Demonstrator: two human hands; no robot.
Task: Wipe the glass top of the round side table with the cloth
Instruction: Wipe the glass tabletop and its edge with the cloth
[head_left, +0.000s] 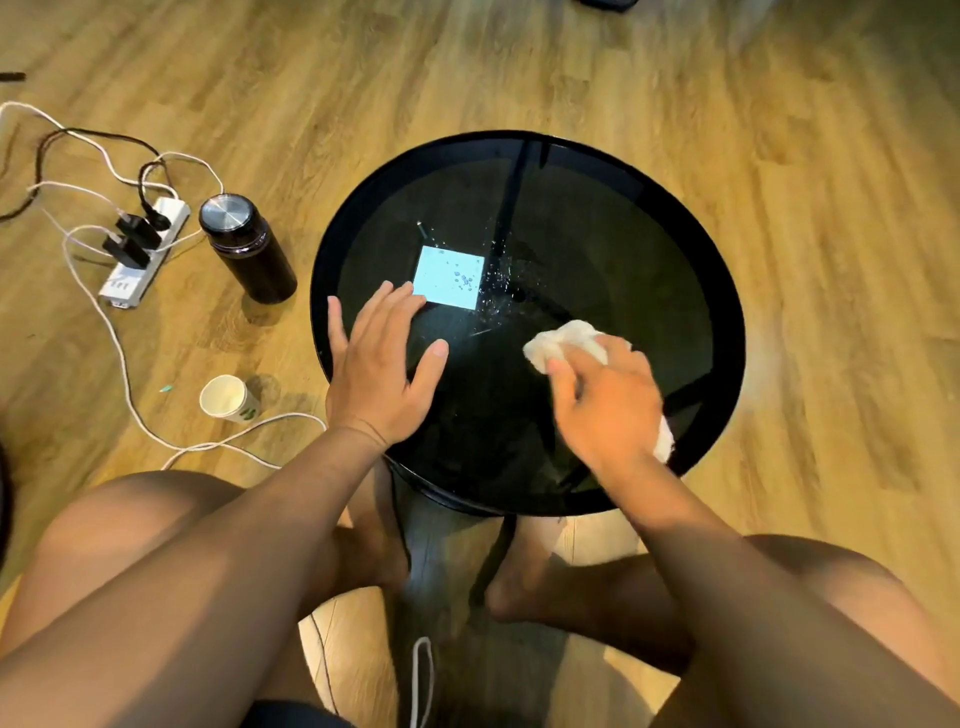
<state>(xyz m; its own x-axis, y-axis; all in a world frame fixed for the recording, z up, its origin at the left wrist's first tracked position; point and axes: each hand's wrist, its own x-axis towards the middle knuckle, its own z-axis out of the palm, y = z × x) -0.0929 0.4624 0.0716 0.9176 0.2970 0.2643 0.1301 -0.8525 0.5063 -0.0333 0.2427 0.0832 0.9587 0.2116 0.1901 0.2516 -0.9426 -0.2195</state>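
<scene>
Wooden floor (571, 78) holds flask (248, 249); hands: right hand (605, 402) clutches cloth (563, 343), left hand (382, 364) flat on glass top (597, 249).

Our left hand (382, 371) flat on side table (717, 291) left part, right hand (605, 402) on cloth (566, 340) beside it. Droplets (493, 291) beyond both. Flask (247, 247), cup (228, 399), power strip (143, 254) on floor, left of table.

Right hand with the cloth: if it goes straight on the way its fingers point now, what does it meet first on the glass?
Probably the water droplets beside the bright square reflection. The right hand pushes the cloth up-left; only bare glass lies between.
</scene>
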